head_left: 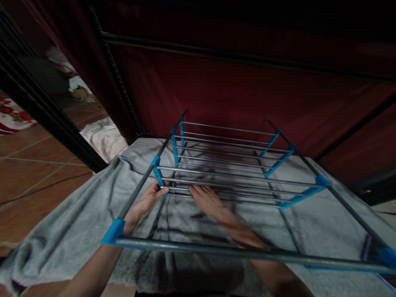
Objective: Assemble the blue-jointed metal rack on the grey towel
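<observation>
A rack of grey metal tubes (pixel 216 248) with blue plastic brackets (pixel 114 232) lies on a grey blanket (pixel 77 222). Both my arms reach over its near tube. My left hand (pixel 150 199) is closed with thumb and fingers on a blue bracket at the left end of a shelf, where a crossbar meets it. To the right of it, my right hand (pixel 206 199) rests palm down over the lower crossbars of the same shelf, its fingers bent over a bar; the fingertips are partly hidden.
Dark red fabric (pixel 222 90) with black frame tubes stands behind the rack. At the left are a black post (pixel 52 111), a tiled floor (pixel 37 165) with a cable, and a striped cloth (pixel 103 138). A dark object (pixel 368 249) sits near the right corner.
</observation>
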Available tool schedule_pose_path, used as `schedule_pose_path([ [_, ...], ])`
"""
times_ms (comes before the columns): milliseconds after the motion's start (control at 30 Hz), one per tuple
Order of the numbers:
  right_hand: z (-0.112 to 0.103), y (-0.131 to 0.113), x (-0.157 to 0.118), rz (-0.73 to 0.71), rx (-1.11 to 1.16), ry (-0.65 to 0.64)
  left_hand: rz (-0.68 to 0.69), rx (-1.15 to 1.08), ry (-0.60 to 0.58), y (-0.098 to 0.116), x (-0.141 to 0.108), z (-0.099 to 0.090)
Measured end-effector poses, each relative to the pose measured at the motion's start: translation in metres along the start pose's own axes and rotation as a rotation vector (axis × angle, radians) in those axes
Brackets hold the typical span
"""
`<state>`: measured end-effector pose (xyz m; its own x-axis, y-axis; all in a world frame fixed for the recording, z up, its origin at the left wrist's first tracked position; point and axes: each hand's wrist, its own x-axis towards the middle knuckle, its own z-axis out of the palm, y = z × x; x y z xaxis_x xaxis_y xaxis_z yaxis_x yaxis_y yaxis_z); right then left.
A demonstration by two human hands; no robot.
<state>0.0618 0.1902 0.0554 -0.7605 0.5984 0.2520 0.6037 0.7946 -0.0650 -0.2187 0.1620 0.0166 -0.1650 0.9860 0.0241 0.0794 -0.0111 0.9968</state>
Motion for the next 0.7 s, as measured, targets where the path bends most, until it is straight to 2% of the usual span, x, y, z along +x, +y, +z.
schedule_pose_path([
  [133,0.002,-0.01,0.023,-0.036,0.039,-0.062,-0.03,-0.012,-0.024,0.004,0.0,0.0],
  [333,0.001,-0.009,0.027,-0.013,0.04,-0.128,-0.046,-0.103,-0.007,0.025,0.006,0.001],
  [500,0.001,-0.01,0.03,0.039,0.061,-0.142,0.007,0.055,-0.048,0.037,0.016,0.008],
  [700,-0.001,-0.008,0.031,0.032,0.06,-0.163,0.065,0.109,-0.059,0.034,0.018,0.011],
])
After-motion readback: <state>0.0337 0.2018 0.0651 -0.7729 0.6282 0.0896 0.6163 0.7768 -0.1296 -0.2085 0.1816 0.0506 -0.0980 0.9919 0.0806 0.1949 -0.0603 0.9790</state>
